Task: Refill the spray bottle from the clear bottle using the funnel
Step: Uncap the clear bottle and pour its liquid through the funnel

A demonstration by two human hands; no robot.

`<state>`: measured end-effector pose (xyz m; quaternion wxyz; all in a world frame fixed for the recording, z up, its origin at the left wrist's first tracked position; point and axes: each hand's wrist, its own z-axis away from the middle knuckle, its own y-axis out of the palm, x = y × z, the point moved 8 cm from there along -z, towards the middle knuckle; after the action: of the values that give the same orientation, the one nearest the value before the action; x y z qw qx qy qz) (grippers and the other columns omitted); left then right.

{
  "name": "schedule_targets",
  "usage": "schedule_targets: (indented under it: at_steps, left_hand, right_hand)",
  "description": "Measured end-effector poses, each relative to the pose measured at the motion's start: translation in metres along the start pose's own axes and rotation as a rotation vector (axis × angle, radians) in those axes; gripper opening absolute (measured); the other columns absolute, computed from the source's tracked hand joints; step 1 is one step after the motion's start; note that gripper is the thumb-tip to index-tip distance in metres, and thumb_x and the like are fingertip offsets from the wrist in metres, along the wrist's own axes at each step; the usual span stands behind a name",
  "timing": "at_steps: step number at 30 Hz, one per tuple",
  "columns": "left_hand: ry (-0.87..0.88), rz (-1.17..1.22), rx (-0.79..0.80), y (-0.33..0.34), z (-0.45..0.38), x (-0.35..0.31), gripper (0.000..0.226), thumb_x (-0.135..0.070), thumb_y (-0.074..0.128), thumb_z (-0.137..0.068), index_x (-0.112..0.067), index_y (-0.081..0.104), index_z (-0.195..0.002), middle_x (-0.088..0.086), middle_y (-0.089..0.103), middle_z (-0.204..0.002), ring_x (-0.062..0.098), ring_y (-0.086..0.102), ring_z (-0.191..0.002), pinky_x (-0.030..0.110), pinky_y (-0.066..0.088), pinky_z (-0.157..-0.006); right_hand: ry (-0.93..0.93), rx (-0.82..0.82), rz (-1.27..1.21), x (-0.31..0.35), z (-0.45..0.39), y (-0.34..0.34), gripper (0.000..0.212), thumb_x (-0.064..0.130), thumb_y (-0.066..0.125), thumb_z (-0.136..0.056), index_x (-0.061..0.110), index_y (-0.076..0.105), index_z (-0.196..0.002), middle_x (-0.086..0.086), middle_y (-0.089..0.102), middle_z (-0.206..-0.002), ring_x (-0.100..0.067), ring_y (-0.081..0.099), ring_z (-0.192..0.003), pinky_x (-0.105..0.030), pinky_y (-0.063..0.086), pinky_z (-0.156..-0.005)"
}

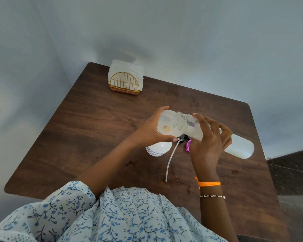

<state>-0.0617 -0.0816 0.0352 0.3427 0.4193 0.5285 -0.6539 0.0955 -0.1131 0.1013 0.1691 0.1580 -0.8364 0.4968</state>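
I see a napkin holder [124, 79] at the far left of the wooden table [80, 123]. My left hand [150, 130] grips the funnel [168, 125], seated on the spray bottle [157, 149] standing mid-table. Just right lies the spray head [182, 137] with its tube. My right hand [208, 142] grasps the clear bottle [234, 144], tipped sideways, mouth over the funnel.

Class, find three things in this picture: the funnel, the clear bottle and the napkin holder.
funnel [166, 125]: head view, inner wall of the cone.
clear bottle [240, 147]: head view, body near its base.
napkin holder [124, 83]: head view, gold wire front.
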Motion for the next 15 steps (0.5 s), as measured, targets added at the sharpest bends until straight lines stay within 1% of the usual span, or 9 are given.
schedule_targets:
  at_steps: [5,10,15]
  left_hand:
    - [-0.006,-0.002,0.002,0.0000,0.0002,0.0001,0.101,-0.034,0.081,-0.067,-0.030,0.014,-0.143,-0.003,0.027,-0.149,0.013,0.034,-0.128,0.023,0.031,-0.097]
    - [-0.005,0.006,0.004,-0.0004,0.0010,-0.0014,0.101,-0.033,0.081,-0.068,-0.029,0.014,-0.143,-0.002,0.027,-0.149,0.013,0.033,-0.128,0.025,0.032,-0.098]
    - [-0.003,0.008,0.004,-0.0003,0.0011,-0.0022,0.100,-0.032,0.081,-0.068,-0.029,0.014,-0.143,-0.002,0.028,-0.148,0.013,0.034,-0.127,0.023,0.032,-0.097]
  right_hand:
    - [-0.004,-0.001,-0.002,0.0006,0.0005,-0.0005,0.068,-0.011,0.069,-0.063,0.028,0.059,-0.119,0.000,0.059,-0.122,-0.024,0.028,-0.116,-0.048,0.032,-0.094]
    - [-0.001,-0.005,0.000,0.0000,0.0002,-0.0002,0.069,-0.011,0.070,-0.062,0.027,0.059,-0.119,0.000,0.058,-0.122,-0.022,0.026,-0.115,-0.050,0.034,-0.093]
    - [-0.004,-0.006,0.002,-0.0004,0.0004,0.0002,0.068,-0.010,0.071,-0.063,0.027,0.059,-0.119,-0.001,0.058,-0.122,-0.024,0.028,-0.116,-0.051,0.034,-0.094]
